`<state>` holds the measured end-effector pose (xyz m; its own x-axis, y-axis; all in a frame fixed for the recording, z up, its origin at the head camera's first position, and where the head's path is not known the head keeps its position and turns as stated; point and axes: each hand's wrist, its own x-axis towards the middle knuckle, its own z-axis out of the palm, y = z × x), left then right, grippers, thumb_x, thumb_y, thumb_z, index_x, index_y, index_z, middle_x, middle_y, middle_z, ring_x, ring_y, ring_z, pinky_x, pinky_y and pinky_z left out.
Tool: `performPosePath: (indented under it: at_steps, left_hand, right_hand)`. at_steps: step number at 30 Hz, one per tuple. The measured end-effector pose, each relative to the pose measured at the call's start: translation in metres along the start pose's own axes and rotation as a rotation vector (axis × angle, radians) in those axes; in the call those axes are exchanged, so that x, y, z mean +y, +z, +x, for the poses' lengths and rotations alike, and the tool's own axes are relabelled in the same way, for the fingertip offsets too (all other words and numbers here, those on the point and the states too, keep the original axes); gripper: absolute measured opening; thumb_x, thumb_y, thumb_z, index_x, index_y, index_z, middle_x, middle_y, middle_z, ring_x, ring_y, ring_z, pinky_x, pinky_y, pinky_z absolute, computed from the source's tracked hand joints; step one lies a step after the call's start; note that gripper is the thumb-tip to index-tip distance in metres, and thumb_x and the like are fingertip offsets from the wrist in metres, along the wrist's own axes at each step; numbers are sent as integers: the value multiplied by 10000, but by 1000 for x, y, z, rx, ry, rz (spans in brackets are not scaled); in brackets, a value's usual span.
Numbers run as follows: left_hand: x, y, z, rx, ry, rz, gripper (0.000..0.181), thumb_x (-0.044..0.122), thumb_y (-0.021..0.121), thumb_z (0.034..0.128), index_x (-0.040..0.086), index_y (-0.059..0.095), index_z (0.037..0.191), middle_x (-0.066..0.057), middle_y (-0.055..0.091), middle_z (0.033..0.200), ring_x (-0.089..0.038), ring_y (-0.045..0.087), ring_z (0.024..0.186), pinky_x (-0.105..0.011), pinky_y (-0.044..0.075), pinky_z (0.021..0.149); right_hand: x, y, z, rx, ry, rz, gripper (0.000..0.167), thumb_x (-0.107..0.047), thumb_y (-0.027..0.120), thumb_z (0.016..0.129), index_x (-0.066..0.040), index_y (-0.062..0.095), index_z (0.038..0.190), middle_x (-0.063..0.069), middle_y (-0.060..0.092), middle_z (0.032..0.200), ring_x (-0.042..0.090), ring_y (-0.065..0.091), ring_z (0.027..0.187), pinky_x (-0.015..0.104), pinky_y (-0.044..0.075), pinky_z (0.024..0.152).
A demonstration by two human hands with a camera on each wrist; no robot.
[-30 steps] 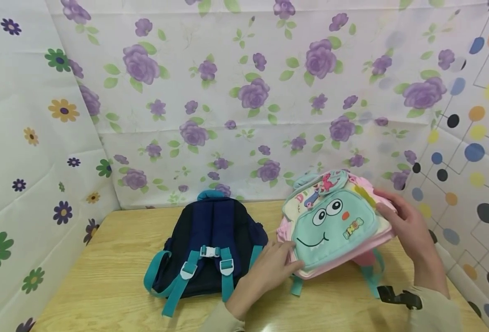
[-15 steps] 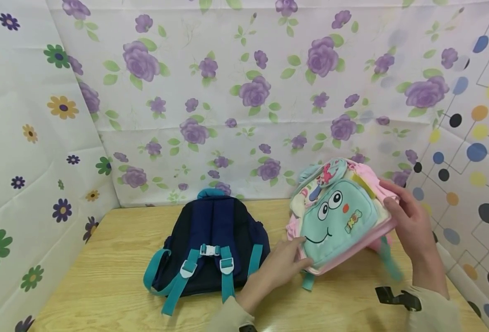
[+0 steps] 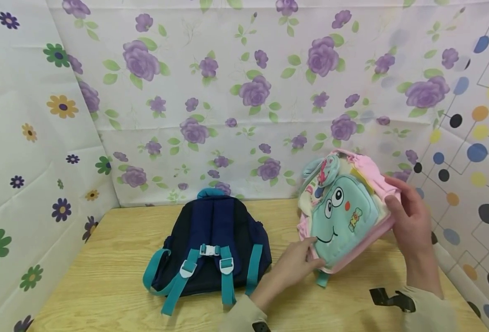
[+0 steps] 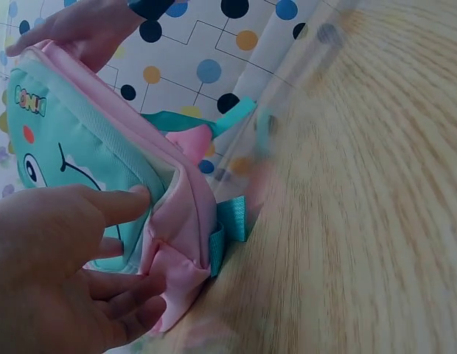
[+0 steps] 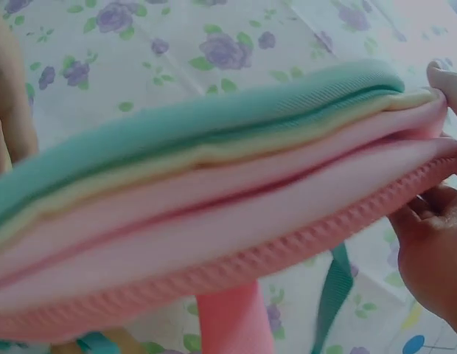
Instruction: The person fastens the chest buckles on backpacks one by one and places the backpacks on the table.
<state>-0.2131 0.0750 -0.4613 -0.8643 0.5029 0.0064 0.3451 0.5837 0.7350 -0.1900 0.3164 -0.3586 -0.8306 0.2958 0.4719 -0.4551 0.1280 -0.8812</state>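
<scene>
A small pink and mint child's backpack (image 3: 346, 216) with a cartoon face on its front pocket is held tilted above the right of the table. My right hand (image 3: 412, 221) grips its right side, thumb on the front and fingers behind. At its lower left corner is my left hand (image 3: 292, 265); in the left wrist view the thumb (image 4: 118, 206) lies on the mint pocket and the curled fingers touch the pink side. The right wrist view shows the bag's pink underside (image 5: 214, 228). A navy backpack (image 3: 213, 230) lies left of my hands, straps up.
The wooden table (image 3: 103, 276) carries the navy backpack, whose teal straps (image 3: 178, 295) trail toward the near edge. A flower-patterned cloth (image 3: 228, 152) hangs behind, with a dotted cloth (image 3: 477, 203) close on the right.
The pink and mint backpack has turned clockwise and shifted slightly right, its top raised. My left hand has followed it to the right; my right hand keeps its grip. The navy backpack stays put.
</scene>
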Motion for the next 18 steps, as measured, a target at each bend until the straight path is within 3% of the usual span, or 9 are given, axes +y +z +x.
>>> performPosePath:
  at_steps: [8,14,18]
  left_hand:
    - [7,9,8,-19,2,-69,616,352,729,904,170,502,1448,81,544,725,-45,466,549,-212,407,487]
    - [8,19,15,-17,27,-119,620,323,737,900,163,496,1449,81,551,738,-27,471,559,-200,415,497]
    - [9,25,19,-13,51,-120,637,321,734,899,154,481,1459,99,538,735,-14,474,560,-192,419,508]
  right_hand:
    - [-7,15,-3,92,-22,42,388,-68,605,964,-74,591,1352,17,539,1395,180,485,1167,89,496,853]
    - [-8,26,-4,110,-78,74,382,-69,629,948,-48,600,1328,42,569,1376,185,498,1161,106,485,886]
    - [-7,31,-5,79,-150,58,399,-50,634,935,-8,580,1328,75,589,1373,198,516,1180,138,462,940]
